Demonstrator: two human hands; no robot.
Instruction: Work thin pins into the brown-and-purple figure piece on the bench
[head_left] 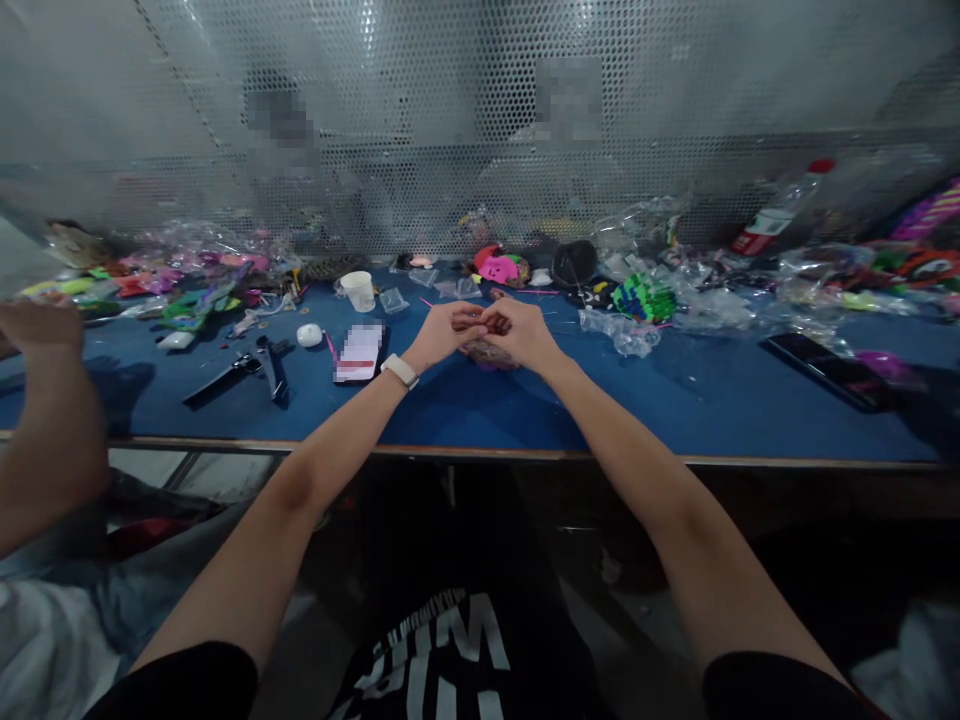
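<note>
My left hand (441,336) and my right hand (526,334) meet above the middle of the blue table, fingers curled in and fingertips close together. Both are closed on a small brown piece (474,322), whose kind I cannot make out. Beneath the fingers shows a mottled brown, lumpy object (487,354), partly covered by my hands. Whether it and the brown piece are joined is hidden. Left of my left wrist lies a phone (358,352) with a lit screen. A white cup (358,291) stands behind that phone.
Black-handled tool (247,372) and white earbud case (309,335) lie left. Colourful pieces and plastic bags line the perforated metal screen (420,120). A pink figure (498,268), green-blue bumpy piece (643,298), dark phone (825,372) and red-capped bottle (780,212) are also there. Another person's arm (52,420) rests far left.
</note>
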